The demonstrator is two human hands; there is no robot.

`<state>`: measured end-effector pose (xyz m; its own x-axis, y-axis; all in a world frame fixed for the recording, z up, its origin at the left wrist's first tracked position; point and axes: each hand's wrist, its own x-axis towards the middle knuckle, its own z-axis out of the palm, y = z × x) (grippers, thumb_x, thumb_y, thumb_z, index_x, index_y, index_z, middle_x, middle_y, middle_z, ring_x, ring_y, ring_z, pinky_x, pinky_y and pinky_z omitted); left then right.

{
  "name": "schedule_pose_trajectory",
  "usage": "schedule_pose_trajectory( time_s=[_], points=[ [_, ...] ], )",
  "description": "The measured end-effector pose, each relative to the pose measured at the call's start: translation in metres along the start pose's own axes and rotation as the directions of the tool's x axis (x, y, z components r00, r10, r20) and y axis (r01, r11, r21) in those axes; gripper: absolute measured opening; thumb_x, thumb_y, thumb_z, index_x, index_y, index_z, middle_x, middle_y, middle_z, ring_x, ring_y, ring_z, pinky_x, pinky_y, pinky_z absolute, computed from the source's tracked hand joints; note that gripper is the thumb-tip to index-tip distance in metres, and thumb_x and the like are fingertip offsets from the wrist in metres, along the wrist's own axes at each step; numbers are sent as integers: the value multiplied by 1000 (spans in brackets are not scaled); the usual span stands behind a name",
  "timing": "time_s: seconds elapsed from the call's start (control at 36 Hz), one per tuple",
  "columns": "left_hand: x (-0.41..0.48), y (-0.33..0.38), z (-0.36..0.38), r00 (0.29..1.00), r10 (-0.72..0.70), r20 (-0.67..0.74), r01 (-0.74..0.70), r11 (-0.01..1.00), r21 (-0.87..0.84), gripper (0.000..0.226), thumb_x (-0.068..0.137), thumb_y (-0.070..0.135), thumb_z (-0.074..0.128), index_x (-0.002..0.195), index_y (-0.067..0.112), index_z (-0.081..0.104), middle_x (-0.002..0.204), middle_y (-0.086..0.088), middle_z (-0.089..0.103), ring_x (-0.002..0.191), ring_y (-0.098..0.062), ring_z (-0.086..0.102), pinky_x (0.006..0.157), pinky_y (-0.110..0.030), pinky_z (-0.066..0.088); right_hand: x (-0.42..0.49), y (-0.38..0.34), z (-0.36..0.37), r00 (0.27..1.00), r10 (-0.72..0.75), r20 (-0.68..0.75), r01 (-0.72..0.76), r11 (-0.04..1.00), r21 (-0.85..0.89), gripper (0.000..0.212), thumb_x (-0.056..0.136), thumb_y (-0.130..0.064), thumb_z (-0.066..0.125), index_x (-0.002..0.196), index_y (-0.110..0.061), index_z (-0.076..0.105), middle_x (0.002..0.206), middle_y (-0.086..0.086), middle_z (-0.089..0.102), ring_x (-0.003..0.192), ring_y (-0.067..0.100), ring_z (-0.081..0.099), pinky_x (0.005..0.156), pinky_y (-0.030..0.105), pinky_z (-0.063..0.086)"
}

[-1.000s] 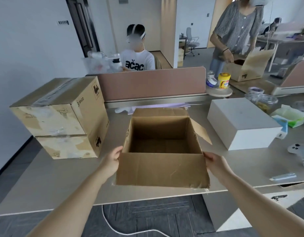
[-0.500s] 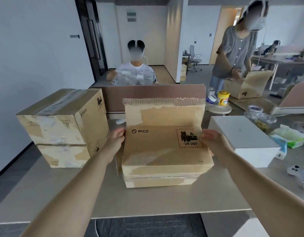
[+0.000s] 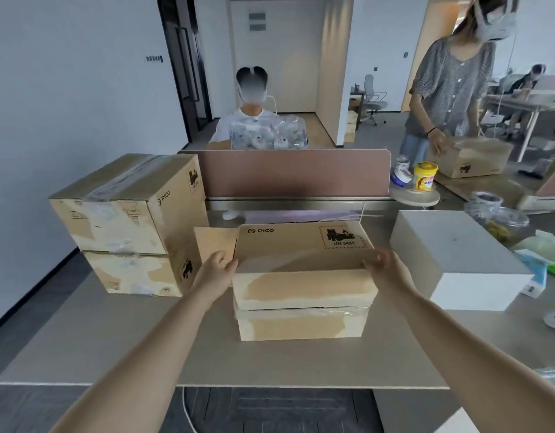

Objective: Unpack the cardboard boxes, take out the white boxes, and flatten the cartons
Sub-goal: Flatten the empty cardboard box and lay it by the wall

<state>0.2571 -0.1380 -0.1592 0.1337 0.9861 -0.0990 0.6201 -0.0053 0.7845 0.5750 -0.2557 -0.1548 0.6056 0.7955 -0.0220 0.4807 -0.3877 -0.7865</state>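
Flattening, we judge: we steady the tipped PICO carton point(image 3: 304, 254), left hand point(image 3: 218, 271) loose-fingered against it, right hand point(image 3: 387, 270) too blurred to tell; next likely needs pressing it flat.

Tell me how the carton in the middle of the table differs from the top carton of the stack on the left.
The middle carton looks squashed low with a flap sticking out at its side; the top left carton is a full box, taped shut. The middle carton lies straight on the table; the top left carton rests on a lower carton. Both are brown cardboard printed PICO with a black label.
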Motion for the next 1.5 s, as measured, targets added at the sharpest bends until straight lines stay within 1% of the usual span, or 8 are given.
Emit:
schedule_pose_trajectory(
  time_s=[0.17, 0.36, 0.5, 0.81, 0.94, 1.08, 1.28, 1.5],
  points=[
    [-27, 6, 11, 987, -61, 149, 77, 991, -108, 46, 93, 58, 45, 89, 13, 52, 76, -2, 46, 69, -16, 46, 64, -30, 34, -10, 0, -1, 979, 131, 154, -153, 977, 147, 35, 85, -39, 68, 103, -9, 59, 82, 4, 56, 75, 19, 52, 67, 30, 40],
    [-31, 38, -2, 998, 56, -19, -58, 982, -178, 40, 96, 48, 48, 71, 19, 39, 71, 2, 38, 65, -14, 38, 57, -27, 25, -14, -9, -17, 994, 62, 87, -88, 939, 334, 53, 61, -45, 80, 103, -17, 66, 101, 4, 66, 95, 21, 60, 82, 37, 49],
    [-17, 61, -19, 978, 92, -188, -167, 884, -436, 54, 94, 39, 59, 140, 15, 47, 139, -4, 51, 125, -17, 48, 93, -27, 35, -11, -29, -33, 993, 20, -112, 43, 844, 534, 30, 78, -12, 76, 105, -19, 66, 106, 3, 67, 100, 21, 63, 80, 28, 46],
    [8, 49, -7, 954, 292, -72, -297, 952, -77, 71, 94, 26, 61, 152, 31, 22, 161, 11, 8, 146, -11, 15, 119, -37, 19, -2, -35, -11, 997, -55, 58, 24, 902, 431, 69, 95, -9, 51, 151, -38, 21, 129, -8, 44, 85, 12, 55, 56, 13, 44],
    [8, 44, -6, 988, 144, -52, -151, 969, -193, 71, 91, 39, 63, 150, 27, 26, 150, 5, 36, 137, -19, 36, 109, -37, 34, 3, -26, -7, 991, 111, 71, -128, 935, 330, 80, 91, -53, 53, 153, -28, 10, 152, -3, 30, 127, 24, 43, 96, 30, 39],
    [2, 33, -1, 997, -69, -18, 68, 996, -66, 76, 88, 72, 36, 131, 11, 50, 96, -7, 61, 74, -16, 54, 58, -27, 38, 7, -19, -3, 925, 366, 98, -372, 830, 416, 102, 71, -77, 58, 140, -7, 31, 126, 10, 50, 109, 29, 51, 93, 38, 43],
    [5, 51, -4, 988, -143, -49, 127, 961, -245, 71, 97, 44, 49, 148, 5, 20, 97, -3, 47, 74, -13, 44, 65, -32, 36, 9, -29, -13, 978, 201, 58, -206, 877, 434, 42, 66, -44, 52, 96, -15, 53, 86, 7, 55, 71, 26, 53, 60, 28, 39],
    [25, 57, -24, 990, -110, 82, 127, 962, -242, 54, 87, 40, 60, 132, 13, 50, 122, -9, 60, 106, -28, 59, 96, -47, 47, 19, -39, -16, 995, 90, 43, -99, 930, 353, 15, 87, -22, 57, 80, -14, 68, 75, 8, 62, 64, 24, 53, 52, 26, 34]
  ],
)
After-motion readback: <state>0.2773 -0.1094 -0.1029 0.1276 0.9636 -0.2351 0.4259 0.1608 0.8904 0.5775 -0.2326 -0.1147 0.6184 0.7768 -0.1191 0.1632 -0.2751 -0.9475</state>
